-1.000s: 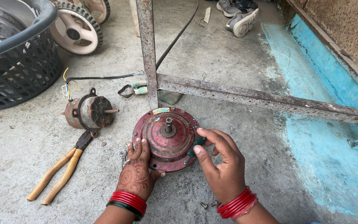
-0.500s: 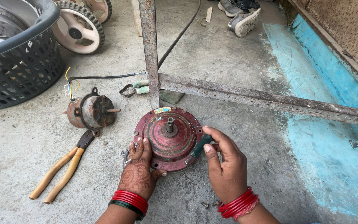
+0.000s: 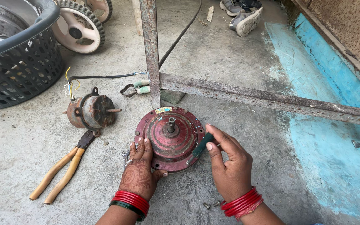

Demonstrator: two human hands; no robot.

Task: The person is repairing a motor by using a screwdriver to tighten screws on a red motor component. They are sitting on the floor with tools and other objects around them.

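Left hand (image 3: 140, 175) is spread flat with its fingers pressing down on the near-left rim of the red motor housing (image 3: 169, 137), which sits on the concrete floor (image 3: 230, 75) right between both hands. Right hand (image 3: 229, 164) is closed around a green-handled screwdriver (image 3: 201, 146), tip angled down toward the housing's near-right edge, looks like it's on a screw there, though I can't make out the head itself.

If I were doing this I'd keep that left palm loaded hard so the round housing doesn't spin or skate on the concrete, and get the driver more upright over the screw before turning. It's leaning quite a bit, and on rusty hardware that's how you cam out and chew the slot.

A couple of loose screws (image 3: 211, 204) lie just by the right wrist, easy to kick away. Pliers (image 3: 63, 171) with tan handles are off to the left of the left hand, and a smaller rusty motor (image 3: 90, 111) with wires sits beyond them. Rusty metal frame (image 3: 246, 95) runs just past the housing.
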